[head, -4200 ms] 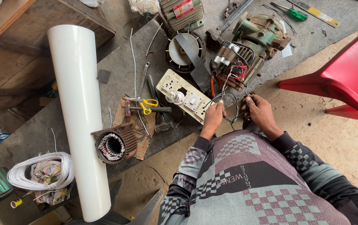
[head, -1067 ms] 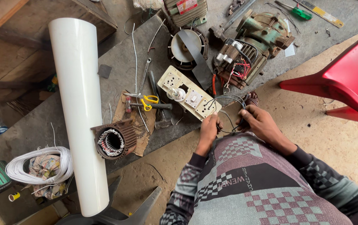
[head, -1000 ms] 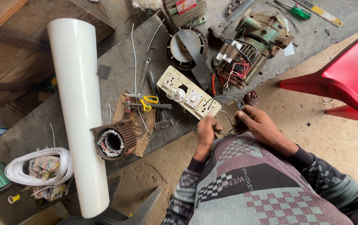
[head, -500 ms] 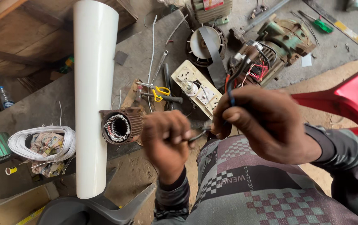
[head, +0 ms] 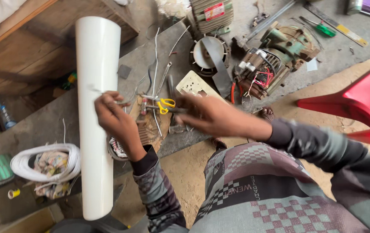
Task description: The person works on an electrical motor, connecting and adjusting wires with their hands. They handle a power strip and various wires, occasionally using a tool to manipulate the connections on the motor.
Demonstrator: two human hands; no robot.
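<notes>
Coil of white cable (head: 45, 166) lies at the far left on the grey slab (head: 42, 125), one ring wound around a crumpled bundle of printed cloth or paper. Beside it stands out one long white pipe (head: 95, 116), smooth and round, running from the top of the view down to the near edge. The left hand (head: 116, 118) is raised just in front of this pipe, fingers pinched on a thin tool or wire (head: 96, 90) whose pale tip points left across the pipe; blur hides what kind it is. Under that wrist sits one motor stator (head: 118, 146), a ribbed metal ring with copper windings inside. Next come one pair of scissors with yellow handles (head: 164, 105), lying on a brown board among several loose grey wires. The right hand (head: 208, 114) reaches left over the cream switch plate (head: 195, 86), motion-blurred, fingers curled around a dark slim object near the scissors; I cannot tell exactly what it grasps. Behind it lie one round fan cover (head: 208, 54) and, further right, one opened green motor (head: 275, 60) with red and white wires showing. One green-handled screwdriver (head: 320, 28) rests above it. One red plastic chair (head: 357, 103) fills the right edge.
</notes>
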